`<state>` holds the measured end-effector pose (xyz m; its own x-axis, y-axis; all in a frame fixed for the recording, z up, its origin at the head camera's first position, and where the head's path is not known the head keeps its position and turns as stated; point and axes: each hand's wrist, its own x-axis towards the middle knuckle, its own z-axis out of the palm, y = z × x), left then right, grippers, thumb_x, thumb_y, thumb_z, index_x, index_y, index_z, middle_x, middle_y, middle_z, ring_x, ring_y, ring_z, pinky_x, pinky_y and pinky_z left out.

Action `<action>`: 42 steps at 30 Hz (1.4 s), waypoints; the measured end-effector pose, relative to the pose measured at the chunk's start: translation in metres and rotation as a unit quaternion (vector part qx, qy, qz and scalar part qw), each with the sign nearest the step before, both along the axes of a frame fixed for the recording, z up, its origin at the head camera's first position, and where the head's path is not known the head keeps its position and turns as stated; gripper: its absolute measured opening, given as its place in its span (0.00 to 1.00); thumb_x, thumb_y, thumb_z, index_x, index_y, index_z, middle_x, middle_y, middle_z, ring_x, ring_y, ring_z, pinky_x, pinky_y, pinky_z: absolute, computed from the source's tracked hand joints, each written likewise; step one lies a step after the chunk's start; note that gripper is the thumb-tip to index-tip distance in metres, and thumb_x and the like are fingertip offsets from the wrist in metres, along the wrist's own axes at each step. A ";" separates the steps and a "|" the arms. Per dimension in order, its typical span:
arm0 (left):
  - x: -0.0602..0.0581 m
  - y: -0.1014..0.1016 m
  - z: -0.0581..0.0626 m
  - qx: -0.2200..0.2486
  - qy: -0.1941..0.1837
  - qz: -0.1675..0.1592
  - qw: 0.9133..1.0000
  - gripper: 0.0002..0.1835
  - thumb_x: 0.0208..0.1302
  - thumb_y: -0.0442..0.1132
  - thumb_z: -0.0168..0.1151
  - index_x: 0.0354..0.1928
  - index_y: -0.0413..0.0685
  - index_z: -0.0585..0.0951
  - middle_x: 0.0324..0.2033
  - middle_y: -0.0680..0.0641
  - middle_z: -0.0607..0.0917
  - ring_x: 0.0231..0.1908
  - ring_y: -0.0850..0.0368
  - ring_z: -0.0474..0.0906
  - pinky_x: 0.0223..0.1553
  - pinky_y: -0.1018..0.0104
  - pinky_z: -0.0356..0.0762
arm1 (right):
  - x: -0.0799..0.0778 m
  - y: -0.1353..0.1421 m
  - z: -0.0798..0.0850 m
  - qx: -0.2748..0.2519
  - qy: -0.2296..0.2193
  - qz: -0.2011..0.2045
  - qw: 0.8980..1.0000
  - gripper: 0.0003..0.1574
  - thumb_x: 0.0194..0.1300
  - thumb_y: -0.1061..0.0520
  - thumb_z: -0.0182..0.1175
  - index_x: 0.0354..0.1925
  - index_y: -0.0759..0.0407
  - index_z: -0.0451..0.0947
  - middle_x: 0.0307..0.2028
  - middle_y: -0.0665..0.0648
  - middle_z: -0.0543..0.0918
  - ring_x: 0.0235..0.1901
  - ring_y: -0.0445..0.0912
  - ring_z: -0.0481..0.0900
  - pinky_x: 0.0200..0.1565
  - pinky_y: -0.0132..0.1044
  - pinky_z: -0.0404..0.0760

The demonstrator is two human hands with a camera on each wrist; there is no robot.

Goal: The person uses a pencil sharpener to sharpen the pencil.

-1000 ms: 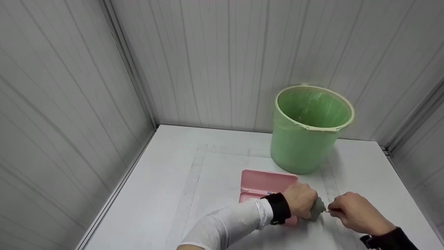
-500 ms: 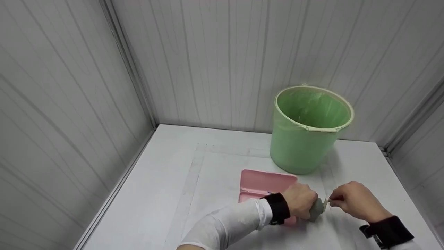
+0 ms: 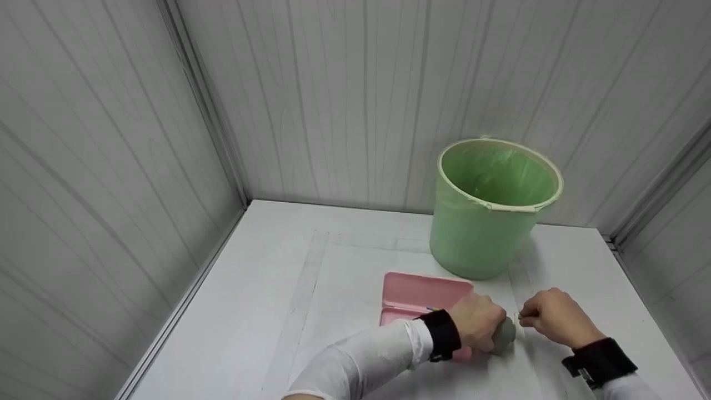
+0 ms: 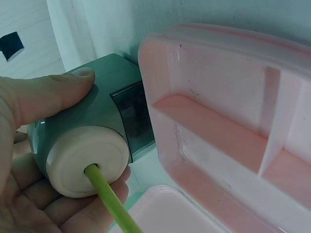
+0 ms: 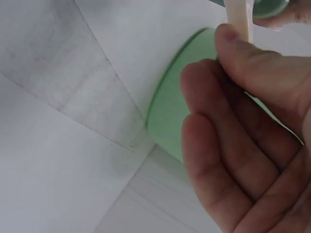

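L hand (image 3: 475, 322) grips sharpener (image 4: 104, 114) w/ pencil (image 4: 112, 201) in; R hand (image 3: 555, 319), just beside, pinches handle (image 5: 239, 17). Prob. light, stiff; hold round body.

"What's around?"
"A back wall (image 3: 333, 111), a left wall (image 3: 100, 178) and a right wall (image 3: 675, 233), all grey and grooved."
"And the table (image 3: 261, 266)?"
"White, its far edge along the back wall, faint tape (image 3: 310, 272) on top."
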<state>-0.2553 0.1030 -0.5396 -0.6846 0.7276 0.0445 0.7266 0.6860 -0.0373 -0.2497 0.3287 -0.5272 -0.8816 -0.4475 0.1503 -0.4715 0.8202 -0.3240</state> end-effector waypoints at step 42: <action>0.002 0.006 -0.004 0.023 -0.015 0.023 0.999 0.13 0.55 0.51 0.84 0.35 0.64 0.86 0.26 0.62 0.83 0.24 0.66 0.73 0.24 0.71 0.72 | 0.018 0.001 -0.044 -0.097 -0.201 0.017 0.975 0.12 0.60 0.61 0.79 0.20 0.53 0.93 0.14 0.50 0.85 0.15 0.27 0.67 0.21 0.27 0.66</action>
